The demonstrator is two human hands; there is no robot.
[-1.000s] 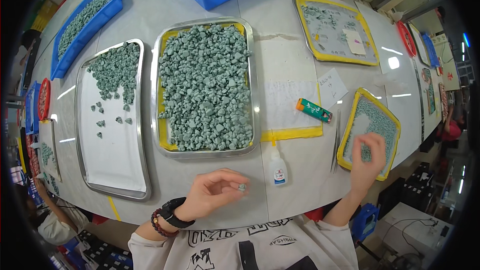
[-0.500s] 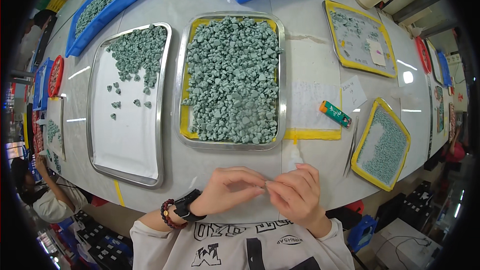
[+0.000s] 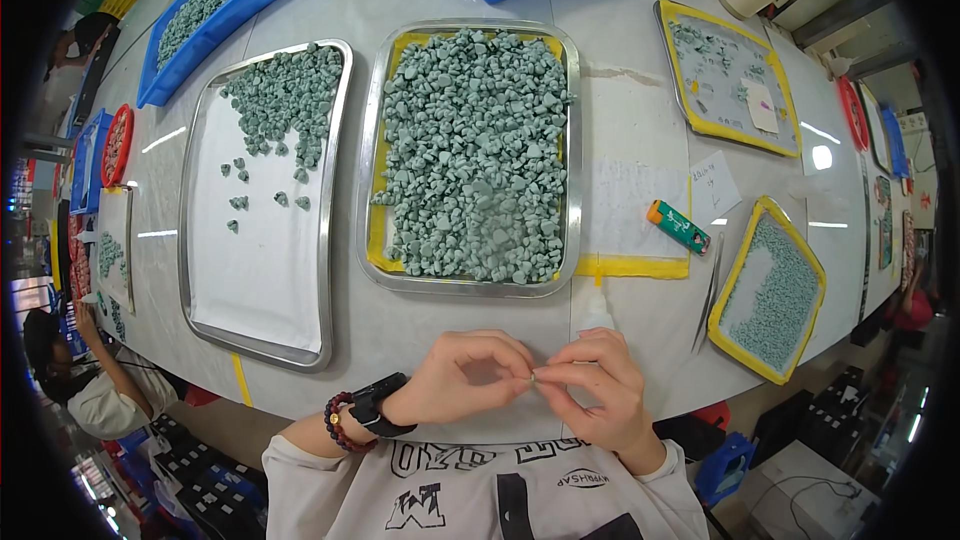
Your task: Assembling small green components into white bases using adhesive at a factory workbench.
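Note:
My left hand (image 3: pixel 468 378) and my right hand (image 3: pixel 598 388) meet fingertip to fingertip near the table's front edge. Each is closed in a pinch; a tiny pale bit shows where the tips touch, too small to name. Just beyond my right hand stands a white squeeze bottle (image 3: pixel 596 312) with a yellow tip, partly hidden by that hand. Ahead of both hands lies a steel tray (image 3: pixel 470 289) heaped with small grey-green pieces (image 3: pixel 470 150). To its left, a second steel tray (image 3: pixel 255 280) lined with white holds similar pieces toward its far end.
Right of the middle tray are a green lighter-shaped object (image 3: pixel 680 228) on paper, tweezers (image 3: pixel 710 292), and a yellow-edged tray (image 3: pixel 768 290) of finer pieces. Another yellow-edged tray (image 3: pixel 735 130) sits farther back. Blue bins (image 3: pixel 225 25) stand behind. A co-worker (image 3: pixel 120 390) sits at far left.
The view has shifted slightly, so the table's things appear a little to the right. My fingers have changed position a little in their pinch, and the pale bit now shows between them.

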